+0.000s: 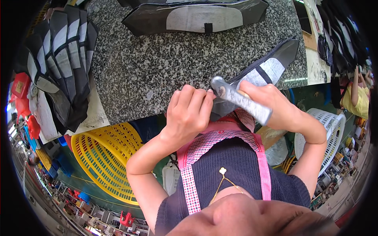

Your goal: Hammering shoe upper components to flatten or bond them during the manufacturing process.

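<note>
My right hand (271, 102) is wrapped round a metal hammer (246, 105), whose rounded end rests close to my left fingertips. Fingers bent and drawn together, my left hand (188, 110) pinches the near end of a long black piece (286, 55) with a pale grey panel and a dark strap. This piece slants from the table's front edge up to the right, passing beneath the hammer and my right hand. What lies right under the hammer's end is hidden. The speckled granite tabletop (157, 70) is under the work.
A similar black piece with a grey panel (204, 17) lies at the far side. At left is an overlapping stack of such pieces (65, 59). Below the table stand a yellow basket (106, 157) and a white basket (332, 122). Another person in yellow (356, 100) is far right.
</note>
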